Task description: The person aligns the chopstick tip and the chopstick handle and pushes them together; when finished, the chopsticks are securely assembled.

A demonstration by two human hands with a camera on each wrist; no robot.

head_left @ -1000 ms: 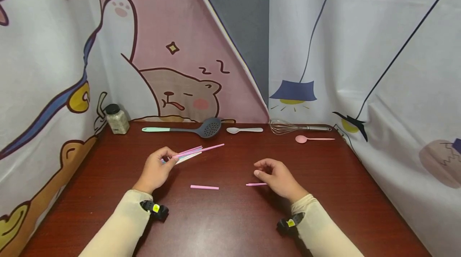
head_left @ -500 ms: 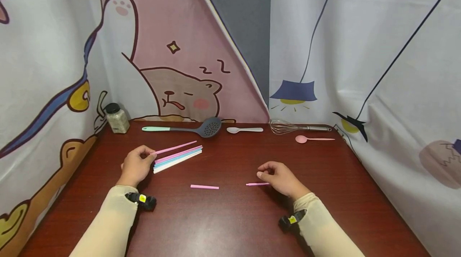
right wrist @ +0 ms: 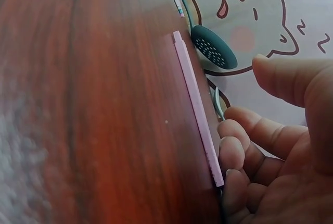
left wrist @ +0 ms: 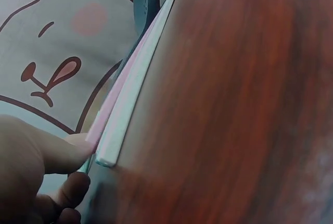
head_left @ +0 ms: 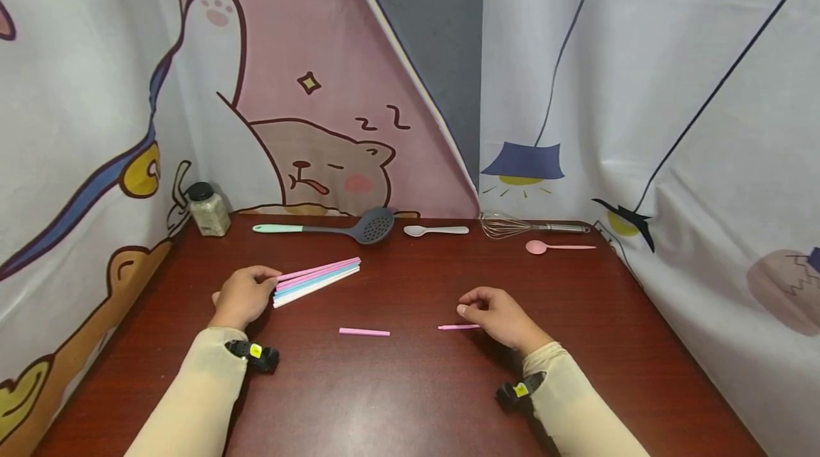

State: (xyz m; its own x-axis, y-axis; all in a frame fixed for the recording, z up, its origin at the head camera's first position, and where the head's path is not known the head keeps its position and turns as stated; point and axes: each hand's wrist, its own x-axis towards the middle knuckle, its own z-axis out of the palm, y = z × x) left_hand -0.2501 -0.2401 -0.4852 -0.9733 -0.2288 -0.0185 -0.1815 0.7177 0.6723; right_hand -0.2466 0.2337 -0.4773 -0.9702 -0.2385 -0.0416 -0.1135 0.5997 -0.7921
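Observation:
In the head view my left hand (head_left: 245,295) is at the left end of a row of thin plastic sticks (head_left: 317,285), pink, blue and white, lying side by side on the table. Thumb and fingers pinch the near end of a pink stick (left wrist: 112,101), laid along the row's far side. My right hand (head_left: 502,316) hovers with fingers loosely curled and holds nothing. Just beside it lies a short pink stick (right wrist: 195,109) with a narrower tip, its right part hidden by the hand in the head view. Another short pink stick (head_left: 364,332) lies between the hands.
Along the back edge are a lidded jar (head_left: 208,211), a slotted skimmer (head_left: 371,227), a white spoon (head_left: 435,231) and a wire whisk (head_left: 533,226). A pink spoon (head_left: 559,248) lies before the whisk. Printed curtains surround the brown table (head_left: 410,393).
My left hand moved left with one pink stick, leaving the other sticks on the table, then lowered that stick against the row. My right hand shifted slightly right, then stayed still.

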